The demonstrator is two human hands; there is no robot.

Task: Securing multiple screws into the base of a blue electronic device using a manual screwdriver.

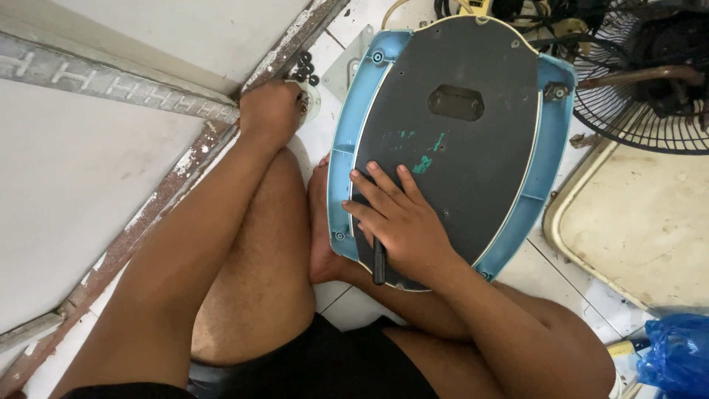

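- Right hand [402,225] flat on dark oval base plate [450,140], black tool [379,260] pinned under palm; steadies plate against foot [319,222].
- Left hand [272,111] closed at small washers [304,68]; contents not visible.

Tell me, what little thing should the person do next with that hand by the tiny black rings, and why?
Probably pinch up one of the small black rings and carry it over to the blue base. The left hand already rests at the pile on the floor, while the right hand presses the dark plate flat with a black tool under its palm.
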